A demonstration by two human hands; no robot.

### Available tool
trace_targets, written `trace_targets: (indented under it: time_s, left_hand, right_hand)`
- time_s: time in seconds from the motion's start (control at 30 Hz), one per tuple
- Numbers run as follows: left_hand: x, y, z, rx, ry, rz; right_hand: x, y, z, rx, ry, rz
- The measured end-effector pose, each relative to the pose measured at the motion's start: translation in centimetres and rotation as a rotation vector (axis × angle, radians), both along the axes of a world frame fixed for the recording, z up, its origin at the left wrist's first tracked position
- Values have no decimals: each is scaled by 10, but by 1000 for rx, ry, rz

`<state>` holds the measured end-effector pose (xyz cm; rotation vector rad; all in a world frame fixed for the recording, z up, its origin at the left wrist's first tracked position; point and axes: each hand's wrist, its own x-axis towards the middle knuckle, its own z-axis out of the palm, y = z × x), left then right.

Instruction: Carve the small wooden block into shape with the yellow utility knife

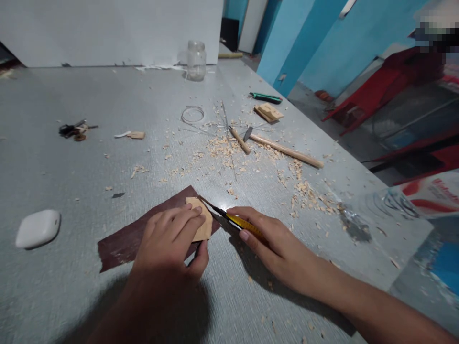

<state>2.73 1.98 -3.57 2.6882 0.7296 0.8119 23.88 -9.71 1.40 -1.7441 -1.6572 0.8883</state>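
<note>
My left hand [174, 234] presses a small, pale wooden piece [204, 227] down with its fingers on top and its thumb at the near edge. The piece lies over a strip of dark reddish-brown sandpaper [120, 246]. In my right hand [278, 243] is a yellow and black utility knife [247, 226], gripped by its handle. Its long, thin blade points up and left, with the tip at the far edge of the wooden piece. Whether the blade touches the wood, I cannot tell.
Beyond my hands lie a hammer [287, 149], a short wooden-handled tool [239, 140], wire [192, 114], a green knife [266, 98] and wood blocks [269, 112] among shavings. A glass jar [196, 61] stands behind. A white case [38, 229] is left; a plastic bottle [394, 198] lies right.
</note>
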Motion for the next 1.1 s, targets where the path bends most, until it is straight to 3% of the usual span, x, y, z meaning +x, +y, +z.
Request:
trace_targets:
  time_s: [0.37,0.6,0.73,0.93,1.1]
  left_hand:
    - [-2,4,0,8,31,-58]
    - [-7,6,7,-25,12,-92]
    - [-7,6,8,-18,-4,-106]
    - [-7,10,1,12,13,-119]
    - [-6,12,2,-3,3,-117]
  right_hand:
    - [-10,1,6,11,-112,0]
    - [-25,10,5,9,-127,-73]
    - [-27,12,7,12,-240,-81]
    - [-25,18,25,-1,-460,41]
    - [-16,39,50,-10,-515,132]
